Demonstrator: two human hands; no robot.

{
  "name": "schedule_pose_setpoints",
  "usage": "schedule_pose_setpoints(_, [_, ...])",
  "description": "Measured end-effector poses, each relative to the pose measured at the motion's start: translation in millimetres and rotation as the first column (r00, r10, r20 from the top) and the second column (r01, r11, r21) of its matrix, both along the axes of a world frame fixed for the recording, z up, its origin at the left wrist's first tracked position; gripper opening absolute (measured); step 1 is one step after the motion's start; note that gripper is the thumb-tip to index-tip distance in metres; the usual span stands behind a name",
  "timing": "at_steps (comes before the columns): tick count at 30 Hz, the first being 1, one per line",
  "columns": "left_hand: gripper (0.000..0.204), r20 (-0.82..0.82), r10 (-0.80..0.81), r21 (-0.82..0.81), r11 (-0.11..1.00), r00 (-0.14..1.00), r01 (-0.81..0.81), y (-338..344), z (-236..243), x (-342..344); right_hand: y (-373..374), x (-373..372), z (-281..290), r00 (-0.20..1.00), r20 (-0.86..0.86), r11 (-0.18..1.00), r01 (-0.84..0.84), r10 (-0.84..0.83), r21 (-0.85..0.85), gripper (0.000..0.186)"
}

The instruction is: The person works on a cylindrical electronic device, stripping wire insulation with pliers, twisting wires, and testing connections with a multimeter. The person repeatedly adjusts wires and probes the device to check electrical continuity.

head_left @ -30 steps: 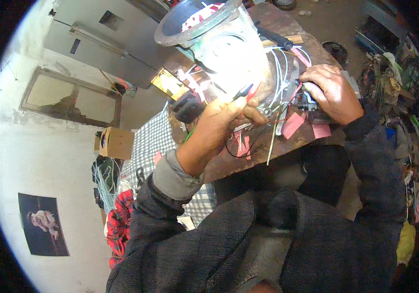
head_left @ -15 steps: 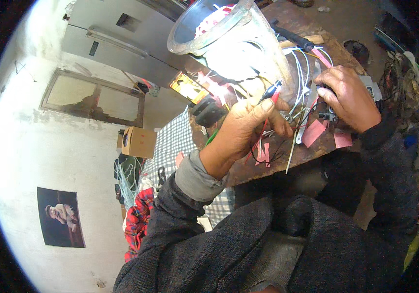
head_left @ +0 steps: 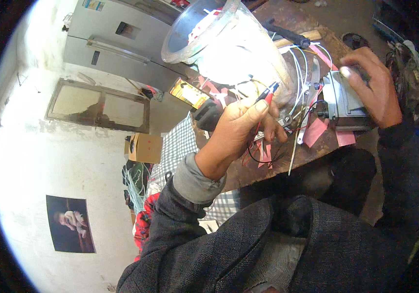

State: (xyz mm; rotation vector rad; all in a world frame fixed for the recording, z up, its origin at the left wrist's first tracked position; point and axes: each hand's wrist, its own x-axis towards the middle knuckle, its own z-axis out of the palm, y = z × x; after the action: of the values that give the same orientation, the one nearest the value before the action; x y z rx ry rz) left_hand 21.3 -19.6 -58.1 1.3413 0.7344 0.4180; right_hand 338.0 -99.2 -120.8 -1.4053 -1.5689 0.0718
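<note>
My left hand [head_left: 248,117] is closed on a pair of test clips [head_left: 269,92], one red and one dark, beside the big metal housing [head_left: 273,68] with a flared rim. Thin red and black leads [head_left: 253,151] hang below that hand and run towards a grey box-shaped meter [head_left: 348,95] with terminals on its left end. My right hand [head_left: 378,88] lies over the meter's far right part, its thumb and fingers apart. White wires [head_left: 298,73] pass between the housing and the meter. Glare washes out the housing's side.
Pink paper pieces [head_left: 316,132] lie on the brown worktop [head_left: 248,173]. A black-handled tool [head_left: 290,34] rests at the back, near a wooden stick [head_left: 312,35]. A yellow box [head_left: 189,93] and dark block [head_left: 208,115] stand left of the housing. A checked cloth [head_left: 173,146] covers the left side.
My right hand has moved right, from the terminal end to the meter's body, uncovering the terminals. My left hand still holds the clips near the housing. The whole view has shifted slightly.
</note>
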Motion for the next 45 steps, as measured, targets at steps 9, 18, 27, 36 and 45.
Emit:
schedule_pose_setpoints(9, [0.039, 0.058, 0.005, 0.048, 0.999, 0.998, -0.007, -5.7, -10.3, -2.0, -19.3, 13.5, -27.8, 0.934, 0.356, 0.993, 0.039, 0.002, -0.109, 0.069])
schedule_pose_setpoints(18, [0.039, -0.122, -0.224, -0.093, 0.973, 0.967, 0.213, -50.3, -33.9, -23.5, -17.6, 11.0, -26.6, 0.934, 0.358, 0.982, 0.052, 0.017, -0.181, 0.085])
schedule_pose_setpoints(27, [0.025, -0.068, -0.256, -0.191, 0.952, 0.964, 0.239, -63.0, -62.6, -28.4, -12.9, 15.0, -33.9, 0.908, 0.418, 0.983, 0.062, 0.017, -0.175, 0.097])
schedule_pose_setpoints(36, [0.036, -0.202, -0.325, -0.076, 0.946, 0.924, 0.316, -60.0, -50.1, -18.2, -14.0, 14.2, -30.5, 0.915, 0.404, 0.98, 0.066, 0.016, -0.188, 0.091])
schedule_pose_setpoints(45, [0.033, -0.25, -0.301, 0.163, 0.924, 0.92, 0.346, -83.6, -36.9, -28.4, -73.8, -52.7, 16.7, 0.923, 0.288, 0.967, -0.238, 0.254, -0.091, 0.067])
